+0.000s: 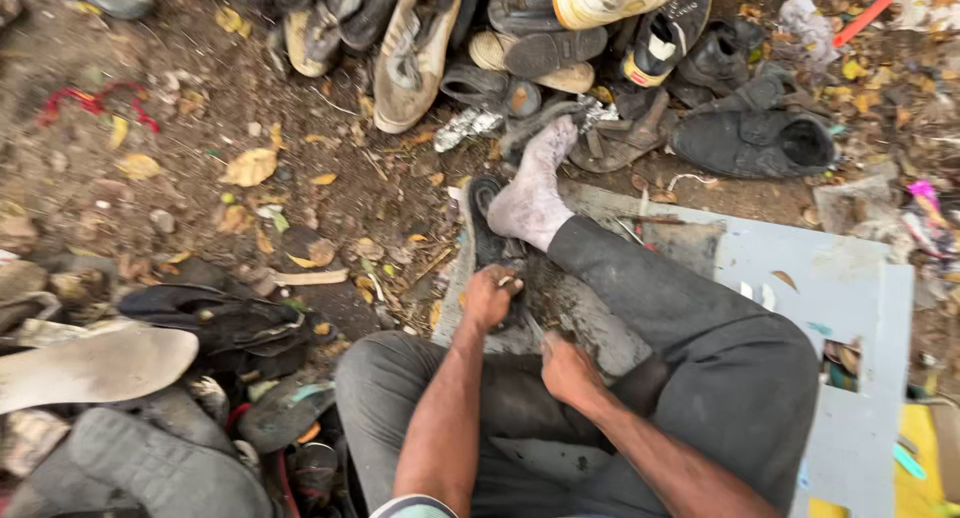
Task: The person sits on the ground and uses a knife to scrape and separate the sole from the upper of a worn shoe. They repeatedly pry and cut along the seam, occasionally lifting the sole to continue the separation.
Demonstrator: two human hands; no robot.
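Footwear is worked here: a dark, worn sole (487, 223) is pinned under a dusty socked foot (532, 193) at the grey board's (850, 298) left edge. Its near end is gripped by the left hand (490, 298), fingers curled shut. The right hand (568, 370) is closed around a thin tool.

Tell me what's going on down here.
A person sits on the ground, working on a dark shoe sole pinned under a socked foot. The left hand is closed at the near end of the sole, seemingly around a small tool; the right hand presses on the worn board beside it. A heap of old shoes lies ahead, and loose soles to the left.
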